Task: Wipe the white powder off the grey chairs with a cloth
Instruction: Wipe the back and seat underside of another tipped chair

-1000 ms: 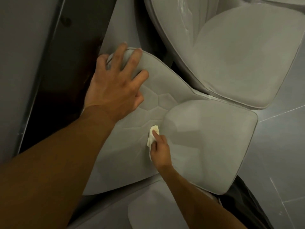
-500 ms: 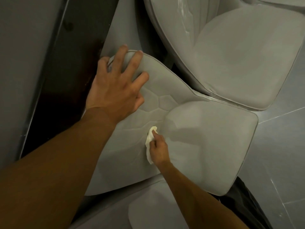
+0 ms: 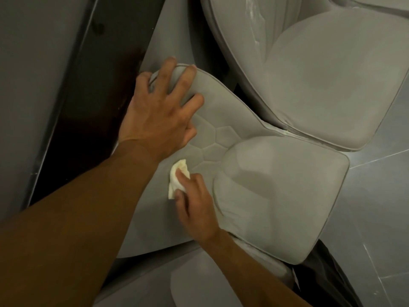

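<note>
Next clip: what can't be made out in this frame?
Head view:
- Cloth: part hidden under fingers of the right hand.
- Near chair's backrest: top edge covered by the left hand.
- Second chair: cut off by the top edge.
- White powder streaks the second chair; any on the near backrest is too faint in dim light.

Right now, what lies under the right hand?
A crumpled pale cloth, pinched against the near grey chair's backrest. Its upper and left parts show; the rest, and any powder beneath, is covered by the right hand.
</note>
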### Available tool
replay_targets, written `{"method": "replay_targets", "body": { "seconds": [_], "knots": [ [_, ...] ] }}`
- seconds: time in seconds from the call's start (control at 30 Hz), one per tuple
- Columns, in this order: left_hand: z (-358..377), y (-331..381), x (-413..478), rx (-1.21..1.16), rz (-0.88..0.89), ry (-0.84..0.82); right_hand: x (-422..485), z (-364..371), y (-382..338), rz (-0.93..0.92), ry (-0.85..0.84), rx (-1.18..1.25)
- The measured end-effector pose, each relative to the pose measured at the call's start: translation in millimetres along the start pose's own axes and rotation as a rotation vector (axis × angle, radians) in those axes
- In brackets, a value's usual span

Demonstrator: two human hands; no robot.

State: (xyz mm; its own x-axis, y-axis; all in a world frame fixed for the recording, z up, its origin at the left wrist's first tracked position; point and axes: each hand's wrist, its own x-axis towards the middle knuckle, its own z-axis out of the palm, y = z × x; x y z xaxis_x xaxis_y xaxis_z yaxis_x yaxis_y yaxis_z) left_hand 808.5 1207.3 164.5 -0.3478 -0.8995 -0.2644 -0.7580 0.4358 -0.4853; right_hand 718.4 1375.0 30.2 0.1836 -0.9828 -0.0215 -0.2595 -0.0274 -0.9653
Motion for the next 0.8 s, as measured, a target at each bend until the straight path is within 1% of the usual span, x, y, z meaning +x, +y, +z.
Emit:
{"method": "replay_targets", "body": {
  "seconds": [0.07, 0.2, 0.27, 0.33, 0.4, 0.47, 0.53, 0.6, 0.63, 0.7, 0.73, 0.8],
  "knots": [
    [0, -1, 0, 0.013, 0.003, 0.001, -2, 4, 2, -0.006, -0.025, -0.035],
    [0, -1, 2, 0.029, 0.004, -0.014, -3, 0, 31, 0.168, -0.107, -0.111],
    [0, -1, 2, 0.032, 0.004, -0.02, -2, -6, 37, 0.237, -0.122, -0.139],
    [-1, 0, 2, 0.02, -0.002, -0.022, -2, -12, 28, 0.175, -0.075, -0.115],
    [0, 1, 2, 0.011, -0.007, -0.022, -1, -15, 12, 0.024, -0.03, -0.026],
    [-1, 1, 2, 0.009, -0.006, -0.023, -1, -11, -3, -0.102, -0.05, 0.021],
    [-2, 1, 1, 0.021, -0.002, -0.025, 1, -6, -3, -0.075, -0.091, 0.02],
    [-2, 1, 1, 0.027, -0.008, -0.025, 0, 0, 12, 0.058, -0.113, -0.029],
    [-2, 1, 2, 0.027, -0.012, -0.026, 0, 1, 23, 0.194, -0.114, -0.01],
    [-2, 1, 2, 0.022, -0.015, -0.027, 7, -2, 37, 0.673, -0.035, 0.25],
    [-2, 1, 2, 0.019, -0.014, -0.026, 10, -4, 43, 0.845, 0.004, 0.338],
    [-2, 0, 2, 0.016, -0.013, -0.025, 11, -8, 52, 0.854, -0.007, 0.239]
  ]
}}
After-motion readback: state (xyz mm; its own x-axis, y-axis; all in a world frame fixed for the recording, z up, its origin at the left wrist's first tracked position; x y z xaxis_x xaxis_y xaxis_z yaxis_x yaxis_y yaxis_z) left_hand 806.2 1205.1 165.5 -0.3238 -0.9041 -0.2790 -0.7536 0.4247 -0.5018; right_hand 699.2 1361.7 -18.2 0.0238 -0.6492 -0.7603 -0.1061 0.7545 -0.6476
